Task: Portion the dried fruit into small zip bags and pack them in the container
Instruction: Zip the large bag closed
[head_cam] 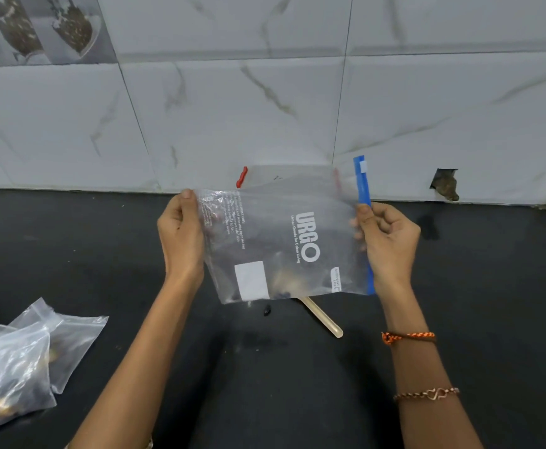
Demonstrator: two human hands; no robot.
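A large zip bag (284, 234) hangs between both hands above the bench (492, 286); a stick (323, 317) lies under it, filled small bags (22, 361) far left.

Person, two bare forearms and hands in view; no sleeves visible on either arm.

Left hand (180, 234): no ring or band seen on it; forearm bare up to the frame edge.

Right hand (391, 241): no ring seen on it.

Right wrist: orange-and-dark braided thread band (407, 337), knotted at the inner side.

Right forearm, lower: copper-toned chain bracelet (427, 393) with an S-shaped hook clasp facing the camera.
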